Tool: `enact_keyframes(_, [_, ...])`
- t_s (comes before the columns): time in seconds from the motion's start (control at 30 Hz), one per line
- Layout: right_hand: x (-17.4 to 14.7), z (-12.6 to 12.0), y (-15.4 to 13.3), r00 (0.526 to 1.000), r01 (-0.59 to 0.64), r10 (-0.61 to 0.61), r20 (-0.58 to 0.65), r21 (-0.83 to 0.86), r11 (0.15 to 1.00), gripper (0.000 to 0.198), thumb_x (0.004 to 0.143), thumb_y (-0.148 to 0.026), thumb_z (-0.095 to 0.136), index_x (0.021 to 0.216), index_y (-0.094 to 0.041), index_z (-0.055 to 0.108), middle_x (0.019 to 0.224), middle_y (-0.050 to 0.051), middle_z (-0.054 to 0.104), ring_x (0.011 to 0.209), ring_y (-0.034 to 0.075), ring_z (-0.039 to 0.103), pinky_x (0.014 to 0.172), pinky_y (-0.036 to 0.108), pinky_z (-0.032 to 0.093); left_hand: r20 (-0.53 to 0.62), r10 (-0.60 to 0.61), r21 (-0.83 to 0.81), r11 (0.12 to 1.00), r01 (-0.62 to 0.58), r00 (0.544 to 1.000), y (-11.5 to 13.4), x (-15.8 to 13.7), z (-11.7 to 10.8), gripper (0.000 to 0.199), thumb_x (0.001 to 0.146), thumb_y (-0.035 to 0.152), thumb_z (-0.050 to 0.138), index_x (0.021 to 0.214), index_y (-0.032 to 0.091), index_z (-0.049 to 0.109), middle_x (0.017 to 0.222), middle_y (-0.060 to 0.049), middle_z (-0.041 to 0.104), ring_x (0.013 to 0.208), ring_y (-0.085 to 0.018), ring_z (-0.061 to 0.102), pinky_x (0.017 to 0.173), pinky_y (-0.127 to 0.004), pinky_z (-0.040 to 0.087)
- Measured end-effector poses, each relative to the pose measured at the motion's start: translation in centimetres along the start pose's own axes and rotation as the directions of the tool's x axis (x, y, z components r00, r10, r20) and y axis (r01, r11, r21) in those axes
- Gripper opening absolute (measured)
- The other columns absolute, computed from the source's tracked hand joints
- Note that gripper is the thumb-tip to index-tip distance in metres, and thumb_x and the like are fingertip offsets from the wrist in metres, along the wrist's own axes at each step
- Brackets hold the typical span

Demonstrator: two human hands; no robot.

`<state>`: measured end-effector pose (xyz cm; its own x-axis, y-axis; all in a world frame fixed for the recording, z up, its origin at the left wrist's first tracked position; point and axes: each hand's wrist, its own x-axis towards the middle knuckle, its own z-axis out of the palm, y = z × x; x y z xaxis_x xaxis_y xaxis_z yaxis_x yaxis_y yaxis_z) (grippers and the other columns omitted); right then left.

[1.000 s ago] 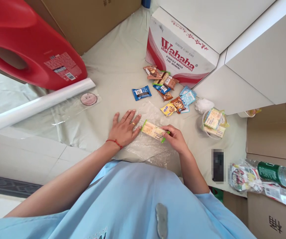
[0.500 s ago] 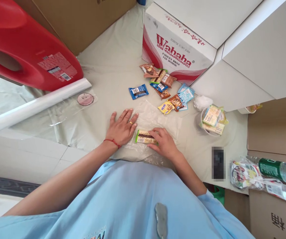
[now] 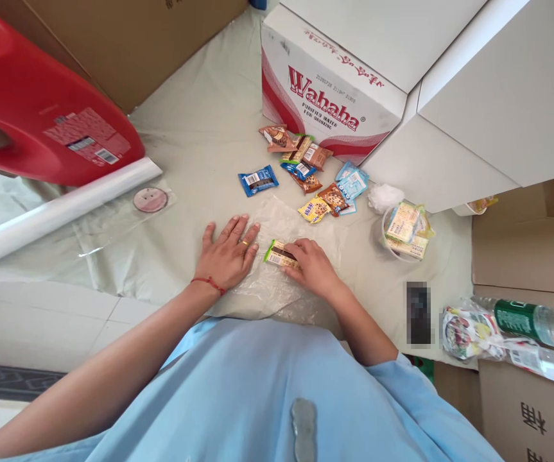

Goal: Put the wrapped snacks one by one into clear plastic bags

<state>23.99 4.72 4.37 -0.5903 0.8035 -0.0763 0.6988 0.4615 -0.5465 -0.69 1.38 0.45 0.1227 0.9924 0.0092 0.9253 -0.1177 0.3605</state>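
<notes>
Crowding the snack packet (image 3: 278, 254): scattered snacks (image 3: 312, 173)

1. Red jug (image 3: 40, 122), upper left of frame: cut off by the left and top edges.
2. Snack packet (image 3: 279, 254), centre: its right part hidden under the right hand (image 3: 311, 266); print too small to read.
3. Dark object (image 3: 420, 314), lower right: blurred out.
4. Water bottle (image 3: 536, 321), right edge: cap end cut off.
5. Plastic roll (image 3: 65, 208), left: far end cut off.
</notes>
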Motion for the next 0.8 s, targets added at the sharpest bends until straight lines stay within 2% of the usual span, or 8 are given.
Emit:
enact_keyframes(0.1, [1.6, -2.6, 3.6, 0.966, -0.13, 0.16, -0.203, 0.156, 0.979, 0.037, 0.102, -0.047, 0.058, 0.127, -0.021, 0.067, 0.115, 0.01, 0.072, 0.097, 0.023, 0.066, 0.093, 0.037, 0.053, 0.007, -0.007, -0.009, 1.0, 0.007, 1.0, 0.0, 0.0, 0.0, 0.058, 0.107, 0.043, 0.029, 0.162, 0.029, 0.041, 0.173, -0.011, 0.033, 0.16, -0.029, 0.03, 0.13, -0.062, 0.003])
enact_keyframes(0.17, [3.1, -5.0, 6.9, 0.796, -0.375, 0.416, -0.439, 0.182, 0.909, 0.041, 0.104, -0.047, 0.05, 0.131, -0.018, 0.062, 0.109, 0.011, 0.074, 0.088, 0.023, 0.068, 0.089, 0.039, 0.053, 0.002, -0.008, -0.012, 1.0, 0.008, 1.0, 0.0, 0.1, 0.0, 0.058, 0.107, 0.043, 0.03, 0.162, 0.03, 0.041, 0.173, -0.01, 0.033, 0.16, -0.029, 0.03, 0.13, -0.062, 0.003])
enact_keyframes(0.23, [4.8, -7.0, 9.9, 0.605, -0.563, 0.556, -0.57, 0.188, 0.805, 0.046, 0.103, -0.041, 0.05, 0.139, -0.012, 0.055, 0.11, 0.015, 0.074, 0.099, 0.029, 0.069, 0.095, 0.043, 0.051, -0.007, -0.002, -0.005, 1.0, 0.002, 1.0, 0.0, 0.1, 0.0, 0.057, 0.107, 0.043, 0.03, 0.162, 0.03, 0.042, 0.172, -0.011, 0.034, 0.16, -0.029, 0.031, 0.13, -0.062, 0.004])
enact_keyframes(0.3, [6.6, -8.1, 12.0, 0.509, -0.675, 0.633, -0.583, 0.185, 0.714, 0.056, 0.1, -0.037, 0.054, 0.146, -0.006, 0.047, 0.111, 0.019, 0.075, 0.11, 0.034, 0.069, 0.1, 0.046, 0.049, -0.014, 0.005, 0.009, 1.0, -0.004, 1.0, 0.0, 0.1, 0.0, 0.057, 0.108, 0.043, 0.029, 0.161, 0.028, 0.044, 0.171, -0.012, 0.036, 0.16, -0.029, 0.032, 0.13, -0.062, 0.005])
enact_keyframes(0.43, [9.6, -7.9, 13.7, 0.454, -0.72, 0.69, -0.563, 0.224, 0.656, 0.069, 0.094, -0.032, 0.061, 0.152, 0.0, 0.038, 0.11, 0.021, 0.075, 0.111, 0.035, 0.069, 0.101, 0.047, 0.049, -0.017, 0.013, 0.034, 0.999, -0.012, 1.0, -0.1, 0.1, 0.0, 0.057, 0.108, 0.043, 0.028, 0.159, 0.025, 0.047, 0.171, -0.013, 0.037, 0.159, -0.03, 0.033, 0.129, -0.063, 0.006])
enact_keyframes(0.57, [10.2, -7.7, 13.6, 0.384, -0.666, 0.681, -0.624, 0.323, 0.672, 0.063, 0.09, -0.026, 0.059, 0.146, -0.002, 0.044, 0.106, 0.017, 0.075, 0.104, 0.031, 0.07, 0.098, 0.043, 0.05, -0.026, 0.016, 0.023, 1.0, -0.016, 1.0, -0.2, 0.1, 0.1, 0.057, 0.107, 0.044, 0.03, 0.159, 0.026, 0.047, 0.17, -0.013, 0.038, 0.159, -0.03, 0.034, 0.129, -0.063, 0.007])
enact_keyframes(0.73, [4.9, -8.2, 12.0, 0.455, -0.5, 0.429, -0.78, 0.176, 0.848, 0.038, 0.096, -0.037, 0.048, 0.118, -0.014, 0.068, 0.108, 0.014, 0.072, 0.098, 0.027, 0.067, 0.093, 0.041, 0.051, -0.05, 0.025, -0.018, 1.0, -0.026, 0.998, -0.2, 0.1, 0.3, 0.057, 0.107, 0.042, 0.033, 0.159, 0.026, 0.046, 0.17, -0.014, 0.038, 0.158, -0.032, 0.035, 0.129, -0.065, 0.008])
enact_keyframes(0.8, [1.6, -7.9, 11.0, 0.439, -0.469, 0.356, -0.825, 0.127, 0.874, 0.039, 0.097, -0.041, 0.046, 0.115, -0.016, 0.07, 0.107, 0.014, 0.07, 0.096, 0.027, 0.065, 0.091, 0.041, 0.051, -0.059, 0.026, -0.025, 0.999, -0.028, 0.998, -0.2, 0.1, 0.3, 0.056, 0.107, 0.042, 0.034, 0.159, 0.026, 0.046, 0.169, -0.014, 0.038, 0.158, -0.032, 0.035, 0.129, -0.066, 0.009])
